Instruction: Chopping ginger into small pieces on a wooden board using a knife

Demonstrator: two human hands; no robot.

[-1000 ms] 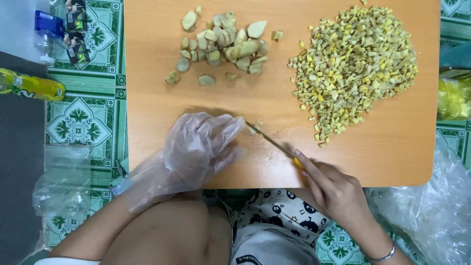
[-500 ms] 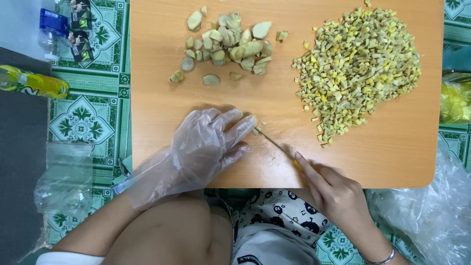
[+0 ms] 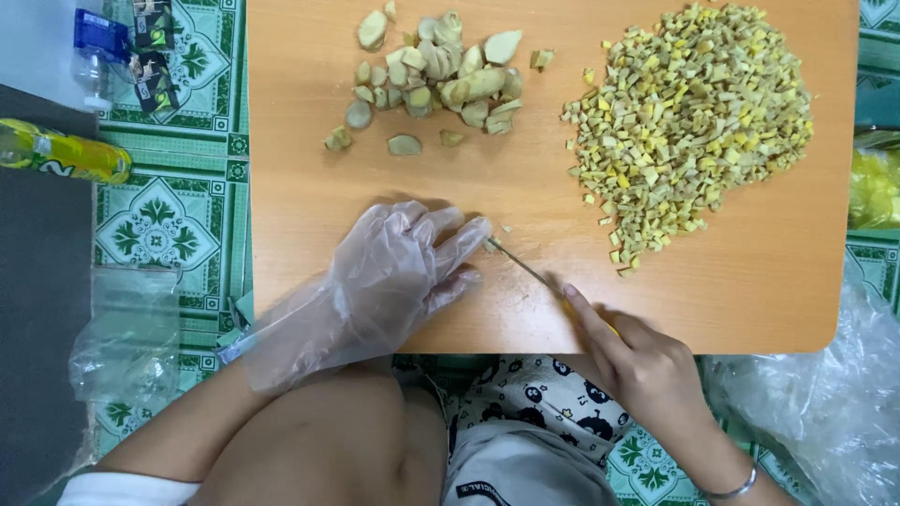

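While the view has slid a touch since half a sec ago, the hands sit much as they did — so the cutting work looks ongoing, not finished. Wooden board [image 3: 750, 309] carries everything: diced yellow-green pile [image 3: 689, 122] fills the far right part, close to the right edge; a smaller heap of whole chunks [image 3: 436, 75] lies at the far edge, left of centre. Between those two & the near edge the board is bare wood, esp. the near right corner — plenty of room to sweep pieces across.

Left hand [image 3: 398, 272], in a loose clear plastic glove, presses flat on the board by the near edge, fingers curled over sth I cannot make out; whether it grips a piece I can't tell. Right hand [image 3: 647, 365] is clenched round the yellow handle of a small knife [image 3: 525, 267], thin blade angled toward the gloved fingertips, tip just beside them.

Off the board: green patterned mat [image 3: 159, 225], a yellow bottle [image 3: 61, 152] at left, crumpled clear bags [image 3: 825, 403] near right.
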